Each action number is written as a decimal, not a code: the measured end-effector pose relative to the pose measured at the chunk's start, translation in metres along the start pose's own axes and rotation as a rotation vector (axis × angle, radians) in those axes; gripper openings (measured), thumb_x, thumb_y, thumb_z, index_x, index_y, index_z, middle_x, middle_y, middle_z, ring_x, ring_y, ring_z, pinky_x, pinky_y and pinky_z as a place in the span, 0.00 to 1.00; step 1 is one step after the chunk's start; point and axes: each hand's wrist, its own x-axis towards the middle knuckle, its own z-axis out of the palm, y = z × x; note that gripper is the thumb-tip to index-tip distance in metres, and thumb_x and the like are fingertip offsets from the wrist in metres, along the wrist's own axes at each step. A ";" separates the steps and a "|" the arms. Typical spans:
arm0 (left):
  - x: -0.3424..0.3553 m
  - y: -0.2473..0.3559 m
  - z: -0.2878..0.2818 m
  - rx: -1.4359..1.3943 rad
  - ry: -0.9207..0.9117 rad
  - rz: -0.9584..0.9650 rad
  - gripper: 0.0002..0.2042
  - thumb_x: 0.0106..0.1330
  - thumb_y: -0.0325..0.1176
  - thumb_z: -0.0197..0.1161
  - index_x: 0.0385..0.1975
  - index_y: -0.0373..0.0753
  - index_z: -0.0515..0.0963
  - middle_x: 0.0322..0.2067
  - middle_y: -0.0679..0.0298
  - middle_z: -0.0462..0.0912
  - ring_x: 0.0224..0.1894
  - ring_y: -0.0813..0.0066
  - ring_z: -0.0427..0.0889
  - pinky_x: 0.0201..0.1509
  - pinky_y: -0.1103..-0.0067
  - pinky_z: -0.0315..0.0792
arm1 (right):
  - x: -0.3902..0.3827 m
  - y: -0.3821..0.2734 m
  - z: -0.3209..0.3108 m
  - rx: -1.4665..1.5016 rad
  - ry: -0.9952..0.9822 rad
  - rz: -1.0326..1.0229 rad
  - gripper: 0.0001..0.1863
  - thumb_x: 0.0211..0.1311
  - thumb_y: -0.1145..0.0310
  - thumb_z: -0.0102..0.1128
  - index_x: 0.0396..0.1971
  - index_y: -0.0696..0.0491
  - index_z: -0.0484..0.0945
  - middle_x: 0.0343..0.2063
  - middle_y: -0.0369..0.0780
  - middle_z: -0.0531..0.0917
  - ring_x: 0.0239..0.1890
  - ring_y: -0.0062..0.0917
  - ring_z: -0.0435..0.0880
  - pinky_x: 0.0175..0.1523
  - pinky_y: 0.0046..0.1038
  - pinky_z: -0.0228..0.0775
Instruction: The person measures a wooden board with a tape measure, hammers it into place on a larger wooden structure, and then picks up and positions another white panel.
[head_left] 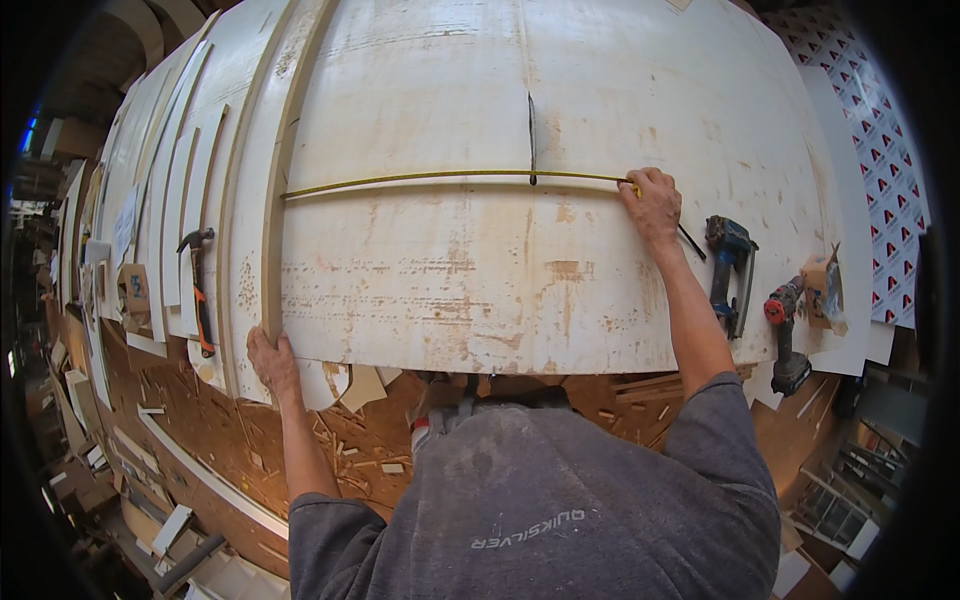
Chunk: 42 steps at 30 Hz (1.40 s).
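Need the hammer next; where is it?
In the head view, the hammer lies left of the board, among the white strips, just above the left hand.

Both arms reach forward, spread wide — left hand (pixel 272 362) fingers curled, gripping; right hand (pixel 652 205) pressed down, knuckles up.

A yellow tape measure (pixel 450 177) crosses the white, brown-stained board (pixel 480 260).

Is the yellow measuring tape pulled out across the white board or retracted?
Pulled out: the yellow measuring tape spans the large white board, from the long wooden strip at left to the right hand.
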 end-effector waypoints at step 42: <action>0.002 0.000 -0.005 0.067 -0.005 0.061 0.23 0.62 0.33 0.62 0.55 0.31 0.69 0.58 0.48 0.69 0.59 0.48 0.67 0.62 0.61 0.64 | 0.002 -0.008 -0.004 -0.065 -0.072 0.048 0.13 0.57 0.55 0.61 0.39 0.44 0.83 0.42 0.33 0.80 0.49 0.33 0.76 0.51 0.39 0.69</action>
